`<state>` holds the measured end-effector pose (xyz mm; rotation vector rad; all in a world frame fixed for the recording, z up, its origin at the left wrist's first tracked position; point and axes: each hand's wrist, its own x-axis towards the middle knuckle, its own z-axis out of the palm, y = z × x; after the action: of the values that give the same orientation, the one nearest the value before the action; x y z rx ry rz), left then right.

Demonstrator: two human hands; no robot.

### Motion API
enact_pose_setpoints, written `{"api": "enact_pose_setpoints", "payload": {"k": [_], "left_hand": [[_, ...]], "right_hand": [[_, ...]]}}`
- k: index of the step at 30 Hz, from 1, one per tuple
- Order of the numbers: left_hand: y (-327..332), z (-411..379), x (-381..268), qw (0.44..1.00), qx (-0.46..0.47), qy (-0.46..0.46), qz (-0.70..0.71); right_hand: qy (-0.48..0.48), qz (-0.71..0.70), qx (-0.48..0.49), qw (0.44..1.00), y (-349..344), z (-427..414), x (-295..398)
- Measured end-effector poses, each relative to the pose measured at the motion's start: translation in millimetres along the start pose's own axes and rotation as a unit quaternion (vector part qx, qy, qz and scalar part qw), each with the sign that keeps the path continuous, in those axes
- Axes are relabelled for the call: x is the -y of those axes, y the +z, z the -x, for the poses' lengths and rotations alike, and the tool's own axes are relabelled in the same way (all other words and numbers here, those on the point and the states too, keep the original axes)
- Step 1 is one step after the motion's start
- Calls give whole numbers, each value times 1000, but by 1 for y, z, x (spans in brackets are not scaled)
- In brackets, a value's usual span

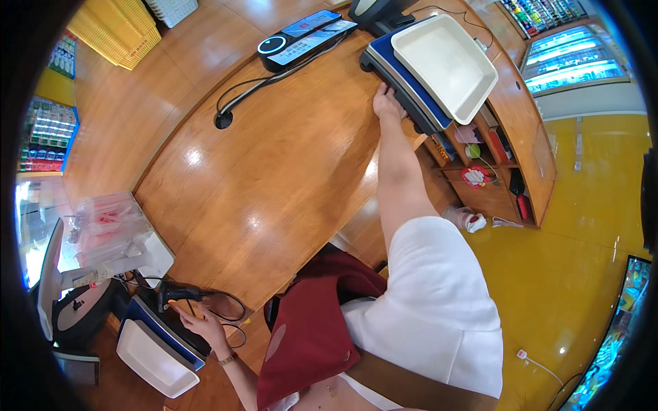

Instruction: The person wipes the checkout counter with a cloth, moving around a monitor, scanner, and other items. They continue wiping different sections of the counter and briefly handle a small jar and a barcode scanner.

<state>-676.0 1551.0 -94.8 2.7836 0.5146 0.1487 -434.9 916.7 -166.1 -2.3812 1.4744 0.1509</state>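
Note:
My right hand [388,104] is stretched out to the near side of a weighing scale [406,77] and touches its dark lower edge. Its fingertips are partly hidden there, so the grip is unclear. On that scale's blue platform sits an off-white plastic tray [444,67]. At lower left, my left hand [205,324] has its fingers spread, with nothing seen in it. It is beside a black handheld barcode scanner [177,294] with a coiled cable. Close by stands a second blue-topped scale [169,334] carrying another white tray [154,359].
The wooden counter [257,174] spans the middle. Toward its far edge lies a black payment device [306,38], its cables running into a grommet [223,119]. Plastic bags [108,226] and a monitor [49,280] are at left. Open shelves [478,149] stand right; yellow baskets [115,31] sit beyond.

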Motion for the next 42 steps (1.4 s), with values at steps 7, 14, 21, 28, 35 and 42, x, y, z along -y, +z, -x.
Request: {"api": "enact_pose_setpoints", "payload": {"k": [7,14,21,28,35,42], "left_hand": [[-26,31,-54,995,-34,56,77],[-55,64,-110,969,-128,159,139],[-54,106,-145,939,-44,169,298],[-52,136,-159,952,-80,152,255],[-15,170,-270,955,-126,128,234],[36,234,-434,955,-74,131,256]], "right_hand": [[-410,19,-119,904,44,80,-15],[-546,-44,-45,836,65,281,-76],[-716,-84,81,688,58,303,-152],[-658,8,-179,731,-30,100,-233],[-694,80,-159,697,-80,-55,-256],[-626,-1,-156,764,-101,-137,-262]]}}
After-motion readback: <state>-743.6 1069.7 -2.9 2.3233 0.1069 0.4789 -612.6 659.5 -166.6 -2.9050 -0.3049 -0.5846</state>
